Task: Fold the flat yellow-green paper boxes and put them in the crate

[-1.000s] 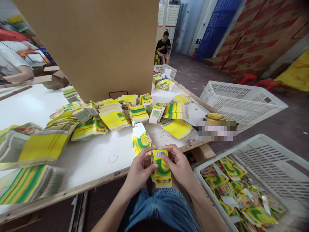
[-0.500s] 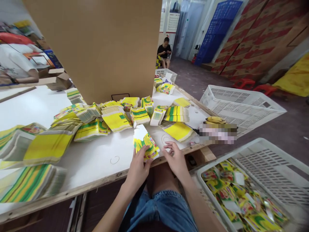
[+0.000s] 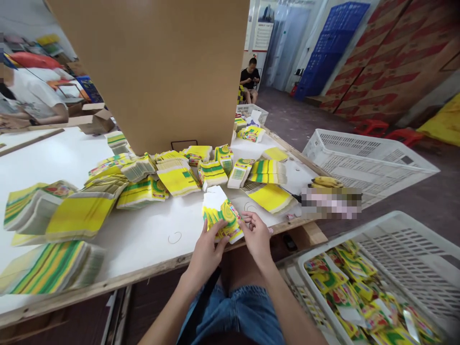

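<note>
A small pile of yellow and green printed cartons [image 3: 230, 211], with white flaps at the far end, lies on the table's near edge in front of me. My left hand [image 3: 207, 245] grips its left side, fingers over the top and thumb at the near edge. At the right edge, my right hand [image 3: 258, 239] has its fingers curled and pinching a carton; its fingertips are partly hidden. Behind the pile stand stacks of flat cartons [image 3: 212, 173], with more stacks [image 3: 79, 215] to the left.
On my right, a white plastic crate [image 3: 406, 239] holds many cartons, and another white crate [image 3: 362, 158] stands behind it. Bananas [image 3: 325, 182] lie at the table's right edge. A tall cardboard panel [image 3: 154, 72] rises behind the stacks. One person [image 3: 249, 79] sits far back; another [image 3: 39, 96] sits left.
My right hand has moved left and closed in to the cartons' right edge. My left hand stays on the cartons. The view has shifted slightly left.
</note>
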The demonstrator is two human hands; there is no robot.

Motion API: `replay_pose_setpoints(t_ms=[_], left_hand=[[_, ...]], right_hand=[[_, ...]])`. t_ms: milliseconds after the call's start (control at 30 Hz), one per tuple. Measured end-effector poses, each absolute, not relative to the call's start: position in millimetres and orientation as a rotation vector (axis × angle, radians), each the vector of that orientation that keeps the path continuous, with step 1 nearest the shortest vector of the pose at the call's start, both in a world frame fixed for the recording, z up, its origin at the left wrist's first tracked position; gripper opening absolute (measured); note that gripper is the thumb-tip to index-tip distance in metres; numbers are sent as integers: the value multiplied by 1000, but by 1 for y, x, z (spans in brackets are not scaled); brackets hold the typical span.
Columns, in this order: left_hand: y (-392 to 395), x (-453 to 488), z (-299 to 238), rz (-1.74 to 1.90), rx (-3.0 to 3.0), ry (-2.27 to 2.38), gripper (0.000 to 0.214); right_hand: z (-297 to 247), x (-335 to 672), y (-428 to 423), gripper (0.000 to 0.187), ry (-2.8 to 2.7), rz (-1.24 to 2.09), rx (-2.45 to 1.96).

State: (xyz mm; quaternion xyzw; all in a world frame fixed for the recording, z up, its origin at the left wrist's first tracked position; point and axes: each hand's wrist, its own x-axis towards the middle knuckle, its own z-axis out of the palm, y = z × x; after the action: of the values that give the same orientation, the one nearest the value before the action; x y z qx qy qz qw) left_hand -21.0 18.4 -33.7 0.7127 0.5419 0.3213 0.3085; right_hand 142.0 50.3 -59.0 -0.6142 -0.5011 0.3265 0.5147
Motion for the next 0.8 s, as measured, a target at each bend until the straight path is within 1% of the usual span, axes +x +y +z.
replay_pose_setpoints(t_ms=[100, 267, 367, 467, 533, 600, 700, 800], left_hand=[[18, -24, -34, 896, 1866, 1484, 36], [20, -27, -37, 952, 1943, 1476, 30], [20, -26, -33, 998, 1910, 1449, 29], [18, -22, -25, 1130, 1749, 1425, 28], [16, -18, -20, 1248, 1512, 1316, 34], [15, -13, -16, 1285, 1220, 1097, 42], [13, -9, -14, 1205, 872, 785, 48], [12, -9, -12, 1150, 716, 638, 48]], right_hand=[[-57, 146, 48, 35, -1140, 771, -1462], [-56, 157, 44, 36, -1073, 812, -1439], [-52, 161, 42, 39, -990, 877, -1382], [-43, 160, 36, 40, -858, 1015, -1274], [-34, 154, 29, 39, -745, 1159, -1188], [-28, 147, 21, 38, -663, 1314, -1124], [-22, 139, 11, 35, -652, 1471, -1098], [-19, 137, 6, 34, -693, 1513, -1081]])
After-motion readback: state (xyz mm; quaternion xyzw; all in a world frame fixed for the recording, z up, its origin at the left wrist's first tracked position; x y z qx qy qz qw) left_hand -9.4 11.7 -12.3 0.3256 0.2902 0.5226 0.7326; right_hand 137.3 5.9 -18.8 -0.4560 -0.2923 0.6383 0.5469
